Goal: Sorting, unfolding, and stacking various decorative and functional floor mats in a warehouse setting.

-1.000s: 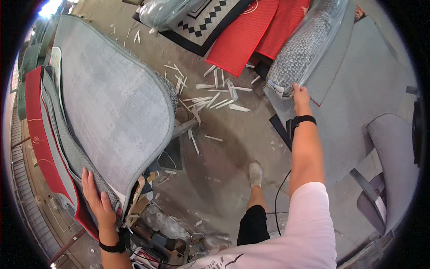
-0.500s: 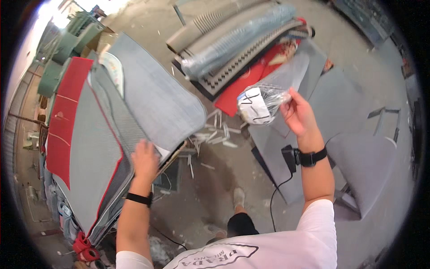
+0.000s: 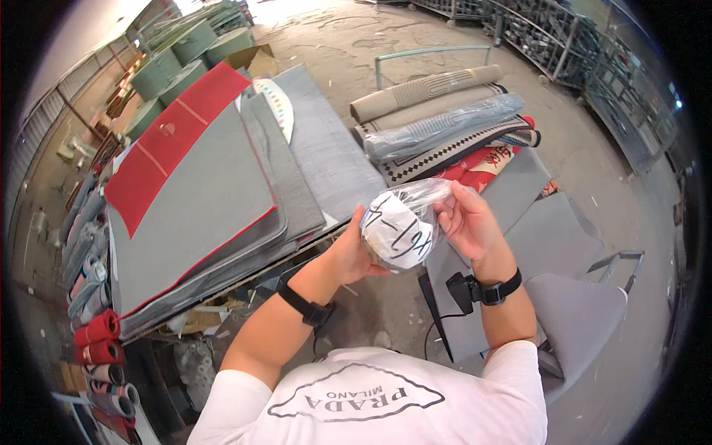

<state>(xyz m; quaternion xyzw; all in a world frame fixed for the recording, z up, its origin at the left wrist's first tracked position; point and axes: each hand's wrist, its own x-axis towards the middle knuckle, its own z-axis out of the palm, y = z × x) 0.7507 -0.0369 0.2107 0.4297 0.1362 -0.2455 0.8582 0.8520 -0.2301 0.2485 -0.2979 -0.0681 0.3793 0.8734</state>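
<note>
In front of my chest I hold a rounded bundle in clear plastic wrap (image 3: 377, 248), with a white handwritten paper label (image 3: 400, 230) on its upper face. My left hand (image 3: 354, 248) grips its left side, thumb up along the edge and fingers curled beneath. My right hand (image 3: 467, 219) pinches the gathered loose plastic at the upper right. What is inside the wrap, and how far it extends downward, I cannot make out. To the left lies a stack of grey mats with a red-bordered mat (image 3: 200, 193) on top.
Rolled rugs, one a plastic-wrapped roll (image 3: 445, 127), lie on a support ahead. Grey mats (image 3: 549, 230) spread at the right beside a metal frame (image 3: 627, 271). Small rolls (image 3: 100, 352) stack at lower left. Green rolls (image 3: 193, 44) stand behind; wire cages (image 3: 549, 37) line the far right.
My left hand has come off the mat stack onto the bundle's left side. The bundle has moved left and nearer, with my right hand still on its plastic. The head view has shifted.
</note>
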